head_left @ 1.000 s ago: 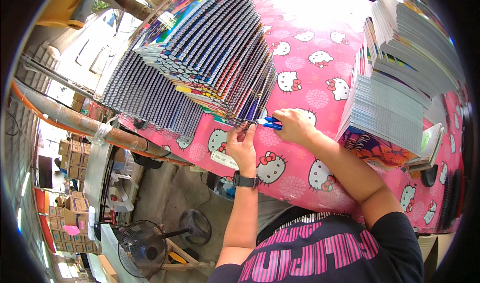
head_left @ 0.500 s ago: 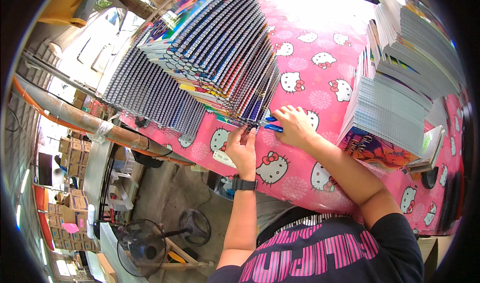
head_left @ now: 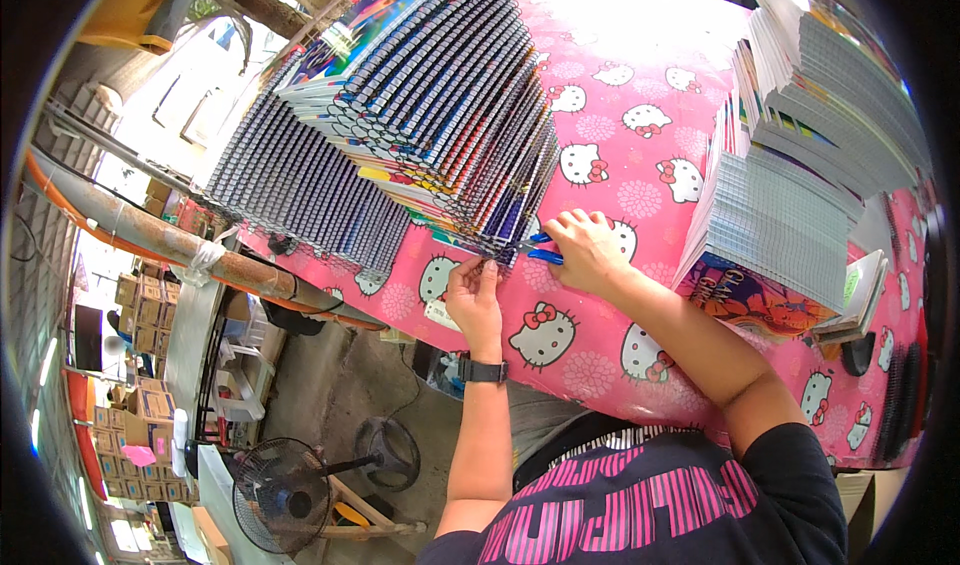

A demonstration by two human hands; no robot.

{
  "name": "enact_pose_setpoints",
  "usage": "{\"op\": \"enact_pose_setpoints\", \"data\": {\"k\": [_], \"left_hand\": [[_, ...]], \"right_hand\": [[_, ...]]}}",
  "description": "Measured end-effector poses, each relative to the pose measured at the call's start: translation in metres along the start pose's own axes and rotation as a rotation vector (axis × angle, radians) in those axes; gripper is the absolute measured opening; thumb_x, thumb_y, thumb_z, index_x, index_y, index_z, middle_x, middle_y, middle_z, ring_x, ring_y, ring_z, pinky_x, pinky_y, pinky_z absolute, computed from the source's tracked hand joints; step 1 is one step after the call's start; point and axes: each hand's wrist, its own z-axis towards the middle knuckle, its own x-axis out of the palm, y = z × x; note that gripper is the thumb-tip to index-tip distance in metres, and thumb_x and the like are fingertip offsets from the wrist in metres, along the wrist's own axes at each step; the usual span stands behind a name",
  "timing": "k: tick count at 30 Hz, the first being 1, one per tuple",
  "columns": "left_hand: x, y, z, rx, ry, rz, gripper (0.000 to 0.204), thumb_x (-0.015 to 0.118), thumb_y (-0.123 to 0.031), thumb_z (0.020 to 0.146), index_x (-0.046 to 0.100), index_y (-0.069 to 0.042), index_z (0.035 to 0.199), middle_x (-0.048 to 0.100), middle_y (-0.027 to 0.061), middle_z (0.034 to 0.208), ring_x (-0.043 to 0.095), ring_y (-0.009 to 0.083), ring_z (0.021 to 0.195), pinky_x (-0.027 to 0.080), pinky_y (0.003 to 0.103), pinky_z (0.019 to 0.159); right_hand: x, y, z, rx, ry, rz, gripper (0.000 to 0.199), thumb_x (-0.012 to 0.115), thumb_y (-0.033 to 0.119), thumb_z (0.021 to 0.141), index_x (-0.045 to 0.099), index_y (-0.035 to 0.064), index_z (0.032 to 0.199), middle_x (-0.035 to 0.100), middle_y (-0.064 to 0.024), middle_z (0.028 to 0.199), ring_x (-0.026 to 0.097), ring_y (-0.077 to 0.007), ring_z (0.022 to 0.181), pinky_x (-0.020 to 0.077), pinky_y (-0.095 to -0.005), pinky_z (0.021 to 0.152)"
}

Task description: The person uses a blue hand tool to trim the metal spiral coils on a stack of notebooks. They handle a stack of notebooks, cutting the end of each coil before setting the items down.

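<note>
A tall stack of spiral notebooks [head_left: 440, 115] with dark wire coils stands left of centre on the pink table cover. My right hand [head_left: 588, 250] grips blue-handled pliers [head_left: 545, 256], whose metal jaws reach the coil end at the stack's near lower corner. Just left of the jaws, my left hand [head_left: 475, 300] has its thumb and curled fingers closed at that same corner, on the edge of the lowest notebook. The exact pinch point is small and partly hidden by the fingers. A dark watch [head_left: 483, 371] is on my left wrist.
To the right stand stacks of unbound-looking books [head_left: 780, 225] with white page edges. A second row of coiled notebooks [head_left: 300, 175] lies at left. Black coils [head_left: 905, 405] sit at the far right. A rusty pipe [head_left: 270, 280] borders the table; below it stands a fan [head_left: 283, 495].
My left hand has shifted slightly left and down, its thumb drawn a little back from the coil end. The right hand and pliers stay almost in place.
</note>
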Motion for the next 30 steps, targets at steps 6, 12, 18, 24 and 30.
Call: {"op": "enact_pose_setpoints", "data": {"k": [6,12,18,24,30], "left_hand": [[0.007,0.002,0.002,0.097,-0.006,0.211,0.02,0.069,-0.008,0.082,0.06,0.004,0.096,0.064,0.0047,0.08,0.058,0.0091,0.069,0.048,0.022,0.064],[0.003,0.002,0.003,-0.022,-0.031,0.11,0.021,0.067,-0.004,0.082,0.057,0.003,0.098,0.062,0.0042,0.08,0.057,0.0086,0.068,0.048,0.022,0.062],[-0.005,0.005,0.014,-0.257,0.136,-0.014,0.027,0.068,-0.003,0.081,0.053,0.002,0.103,0.06,0.005,0.088,0.056,0.0091,0.071,0.047,0.022,0.063],[0.003,0.011,0.01,-0.107,0.061,0.115,0.022,0.069,-0.01,0.083,0.058,0.003,0.097,0.061,0.0037,0.08,0.055,0.0081,0.066,0.045,0.02,0.058],[0.002,0.014,0.008,-0.135,0.048,0.1,0.022,0.069,-0.009,0.083,0.057,0.003,0.098,0.061,0.0049,0.074,0.055,0.0077,0.059,0.043,0.019,0.049]], "right_hand": [[0.0,0.006,0.01,0.105,0.195,0.144,0.029,0.068,0.02,0.069,0.058,0.0047,0.093,0.059,-0.0129,0.089,0.057,-0.0295,0.095,0.0419,-0.0449,0.084],[0.001,-0.004,0.004,0.089,0.132,0.137,0.031,0.069,0.018,0.066,0.059,0.006,0.093,0.06,-0.0119,0.087,0.057,-0.0292,0.093,0.0422,-0.0452,0.084],[0.006,0.001,0.006,-0.025,-0.031,-0.019,0.033,0.069,0.017,0.066,0.058,0.0049,0.094,0.06,-0.012,0.085,0.058,-0.0298,0.092,0.0437,-0.0449,0.083],[0.01,-0.003,0.014,0.052,0.183,0.105,0.029,0.069,0.018,0.065,0.06,0.0046,0.089,0.06,-0.0137,0.081,0.06,-0.0328,0.081,0.0479,-0.0429,0.074],[-0.001,-0.003,0.007,0.03,0.131,-0.053,0.038,0.07,0.02,0.064,0.059,0.0059,0.098,0.059,-0.0125,0.092,0.057,-0.0291,0.096,0.0441,-0.044,0.082]]}}
